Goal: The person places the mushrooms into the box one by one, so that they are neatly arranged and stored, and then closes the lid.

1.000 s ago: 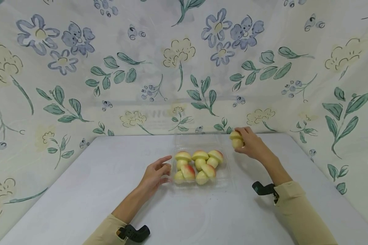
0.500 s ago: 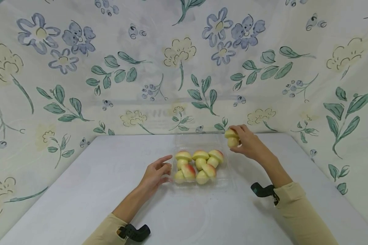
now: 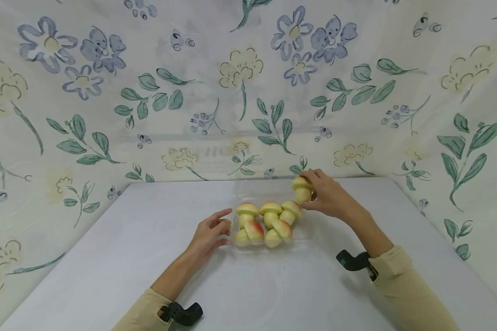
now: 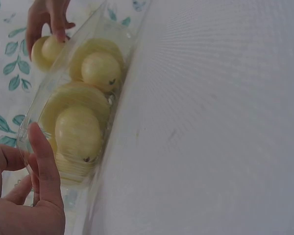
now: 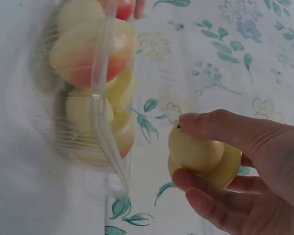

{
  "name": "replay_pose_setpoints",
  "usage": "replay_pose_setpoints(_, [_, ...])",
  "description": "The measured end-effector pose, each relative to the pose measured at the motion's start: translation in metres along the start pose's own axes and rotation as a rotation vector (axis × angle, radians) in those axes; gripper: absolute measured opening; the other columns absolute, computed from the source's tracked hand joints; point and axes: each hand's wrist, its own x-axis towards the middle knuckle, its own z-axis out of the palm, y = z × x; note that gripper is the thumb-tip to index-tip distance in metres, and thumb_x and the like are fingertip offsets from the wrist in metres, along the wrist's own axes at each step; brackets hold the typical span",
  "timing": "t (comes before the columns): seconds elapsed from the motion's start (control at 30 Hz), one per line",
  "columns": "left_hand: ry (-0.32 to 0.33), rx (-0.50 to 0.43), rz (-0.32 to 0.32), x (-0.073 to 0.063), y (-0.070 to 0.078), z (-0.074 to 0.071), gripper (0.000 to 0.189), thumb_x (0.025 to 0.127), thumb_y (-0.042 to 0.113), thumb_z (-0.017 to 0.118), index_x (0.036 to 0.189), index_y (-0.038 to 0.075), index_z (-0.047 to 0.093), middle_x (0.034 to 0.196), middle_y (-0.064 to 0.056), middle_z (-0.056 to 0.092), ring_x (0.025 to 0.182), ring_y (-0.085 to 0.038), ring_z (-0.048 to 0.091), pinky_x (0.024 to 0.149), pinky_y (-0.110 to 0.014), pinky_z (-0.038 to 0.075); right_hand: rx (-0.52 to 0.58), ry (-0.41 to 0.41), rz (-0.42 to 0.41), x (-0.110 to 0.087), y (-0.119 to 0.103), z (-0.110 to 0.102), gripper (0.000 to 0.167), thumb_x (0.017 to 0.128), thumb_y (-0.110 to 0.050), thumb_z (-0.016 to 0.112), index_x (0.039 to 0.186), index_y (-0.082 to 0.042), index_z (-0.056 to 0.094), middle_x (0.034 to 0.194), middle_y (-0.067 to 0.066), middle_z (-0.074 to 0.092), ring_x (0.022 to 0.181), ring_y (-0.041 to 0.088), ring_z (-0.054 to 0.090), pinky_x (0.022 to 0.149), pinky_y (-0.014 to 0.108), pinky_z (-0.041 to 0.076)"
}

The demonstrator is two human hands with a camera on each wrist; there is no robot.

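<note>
My right hand (image 3: 329,197) pinches a mushroom-shaped yellow fruit (image 3: 302,189) by thumb and fingers. It is held above the back right corner of a clear plastic box (image 3: 303,233). In the right wrist view the held fruit (image 5: 196,152) has its rounded stem end towards the camera and is apart from the box rim (image 5: 99,83). Inside the box lie several matching fruits (image 3: 246,209), some blushed red on the cap. At the box's left end my left hand (image 3: 209,232) touches the wall with fingers extended; the left wrist view shows a finger (image 4: 45,169) upright against that end.
A hinged clear lid (image 3: 265,188) stretches behind the box, hard to make out. The white table (image 3: 149,230) surrounds it, and a flower-printed cloth (image 3: 170,115) hangs along its back edge. Dark wrist cameras (image 3: 352,261) sit at both cuffs.
My right hand has moved left and slightly towards me with the fruit, from right of the box to over its back right corner. The left hand and the box stay in place.
</note>
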Motion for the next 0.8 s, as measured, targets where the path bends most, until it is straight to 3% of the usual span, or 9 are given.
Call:
replay_pose_setpoints(0.2, [0.004, 0.005, -0.003, -0.001, 0.002, 0.0, 0.05, 0.095, 0.005, 0.052, 0.144, 0.011, 0.048, 0.097, 0.002, 0.053, 0.082, -0.012, 0.053, 0.062, -0.022, 0.055, 0.002, -0.031, -0.035, -0.008, -0.006, 0.002, 0.075, 0.077, -0.018, 0.083, 0.139, -0.004, 0.045, 0.116, 0.016, 0.052, 0.083, 0.021, 0.062, 0.071, 0.025, 0.056])
replay_pose_setpoints(0.47, [-0.003, 0.003, -0.005, 0.0, 0.001, 0.0, 0.049, 0.096, 0.006, 0.053, 0.144, 0.011, 0.047, 0.097, 0.002, 0.053, 0.08, -0.01, 0.054, 0.062, -0.021, 0.055, -0.02, -0.102, -0.047, -0.018, -0.008, 0.008, 0.07, 0.077, -0.022, 0.083, 0.136, -0.006, 0.049, 0.119, 0.014, 0.055, 0.078, 0.015, 0.056, 0.068, 0.023, 0.05])
replay_pose_setpoints(0.8, [0.004, 0.004, -0.003, 0.001, 0.0, 0.0, 0.049, 0.095, 0.004, 0.052, 0.143, 0.012, 0.049, 0.099, 0.002, 0.053, 0.079, -0.01, 0.053, 0.061, -0.022, 0.056, -0.006, -0.202, -0.043, -0.021, -0.007, 0.021, 0.069, 0.075, -0.031, 0.084, 0.133, -0.01, 0.053, 0.12, 0.009, 0.059, 0.101, 0.02, 0.057, 0.088, 0.04, 0.053])
